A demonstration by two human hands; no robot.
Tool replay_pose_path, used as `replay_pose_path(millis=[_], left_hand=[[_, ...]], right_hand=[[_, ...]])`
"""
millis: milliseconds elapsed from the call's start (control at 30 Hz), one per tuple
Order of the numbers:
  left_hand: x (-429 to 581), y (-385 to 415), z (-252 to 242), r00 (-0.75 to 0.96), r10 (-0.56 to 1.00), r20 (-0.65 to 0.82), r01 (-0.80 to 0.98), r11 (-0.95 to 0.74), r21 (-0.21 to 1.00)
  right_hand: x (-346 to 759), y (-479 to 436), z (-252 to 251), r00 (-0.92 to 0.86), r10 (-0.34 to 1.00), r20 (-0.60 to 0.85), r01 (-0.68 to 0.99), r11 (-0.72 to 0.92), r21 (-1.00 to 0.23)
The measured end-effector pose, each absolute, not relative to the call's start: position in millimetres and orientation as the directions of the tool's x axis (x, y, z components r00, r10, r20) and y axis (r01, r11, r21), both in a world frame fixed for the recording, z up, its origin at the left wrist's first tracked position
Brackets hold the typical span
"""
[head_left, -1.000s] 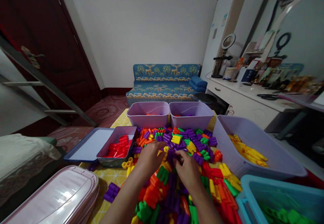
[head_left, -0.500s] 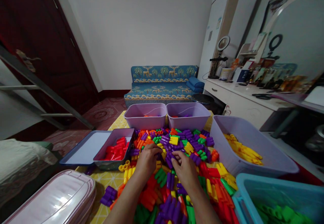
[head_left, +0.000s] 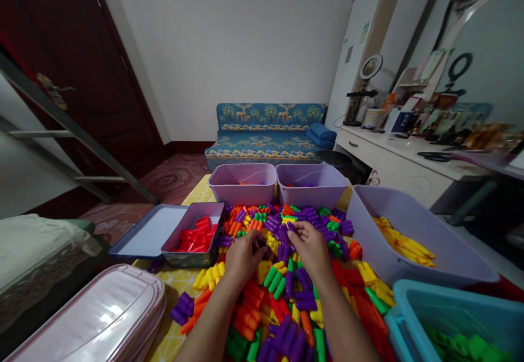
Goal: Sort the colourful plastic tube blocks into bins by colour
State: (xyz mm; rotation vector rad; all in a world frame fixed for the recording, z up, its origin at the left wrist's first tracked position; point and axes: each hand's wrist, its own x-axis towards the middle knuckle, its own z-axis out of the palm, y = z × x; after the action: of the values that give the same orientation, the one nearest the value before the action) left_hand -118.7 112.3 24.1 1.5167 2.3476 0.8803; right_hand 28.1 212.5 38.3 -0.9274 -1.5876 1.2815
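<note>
A heap of plastic tube blocks (head_left: 286, 280) in purple, orange, yellow, green and red covers the yellow tablecloth (head_left: 176, 285). Both my hands lie on the heap's middle, backs up, fingers curled down into the blocks. My left hand (head_left: 244, 254) is closed over pieces near purple and yellow blocks; what it holds is hidden. My right hand (head_left: 311, 247) pinches at purple blocks (head_left: 282, 236) at its fingertips.
Two lilac bins (head_left: 242, 183) (head_left: 311, 183) stand at the far edge. A large lilac bin (head_left: 413, 242) with yellow blocks is on the right, a blue bin (head_left: 454, 318) with green blocks near right. A tin (head_left: 192, 236) of red blocks and its lid (head_left: 143, 233) sit left, a pink case (head_left: 94, 318) near left.
Both hands have slid farther away across the heap, toward the purple blocks near the far bins. The blocks under them have shifted.
</note>
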Motion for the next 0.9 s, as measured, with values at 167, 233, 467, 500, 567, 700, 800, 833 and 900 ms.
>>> replay_pose_path(millis=[167,233,467,500,567,700,800,833,900], left_hand=[[-120.1,111.4,20.3,-0.470,0.868,0.158,0.743,0.293,0.602],[-120.3,111.2,20.1,-0.472,0.867,0.163,0.740,0.289,0.607],[-120.0,112.0,18.9,-0.473,0.865,0.166,0.717,0.269,0.642],[-120.2,112.3,18.2,-0.474,0.864,0.171,0.717,0.266,0.644],[-120.7,112.7,17.0,-0.476,0.861,0.179,0.717,0.262,0.646],[-121.2,113.1,16.9,-0.482,0.858,0.178,0.715,0.267,0.646],[-121.3,113.3,17.1,-0.485,0.857,0.172,0.707,0.268,0.654],[-121.4,113.3,16.8,-0.484,0.858,0.171,0.703,0.266,0.659],[-121.8,113.0,15.8,-0.482,0.860,0.169,0.696,0.259,0.669]], right_hand=[[-14.1,258.2,79.2,-0.105,0.994,0.008,-0.488,-0.044,-0.872],[-29.1,271.8,95.6,-0.067,0.997,0.033,-0.600,-0.014,-0.800],[-30.3,264.8,83.8,-0.121,0.984,0.134,-0.705,0.010,-0.709],[-24.5,259.6,74.8,-0.136,0.980,0.142,-0.686,0.010,-0.727],[-11.4,249.4,56.7,-0.158,0.974,0.165,-0.598,0.039,-0.801],[11.5,234.4,31.2,-0.198,0.934,0.299,-0.113,0.281,-0.953],[18.9,226.7,26.2,-0.394,0.809,0.436,0.335,0.568,-0.752],[19.6,223.8,27.0,-0.465,0.777,0.424,0.434,0.618,-0.656],[19.9,217.0,31.4,-0.549,0.761,0.345,0.570,0.643,-0.512]])
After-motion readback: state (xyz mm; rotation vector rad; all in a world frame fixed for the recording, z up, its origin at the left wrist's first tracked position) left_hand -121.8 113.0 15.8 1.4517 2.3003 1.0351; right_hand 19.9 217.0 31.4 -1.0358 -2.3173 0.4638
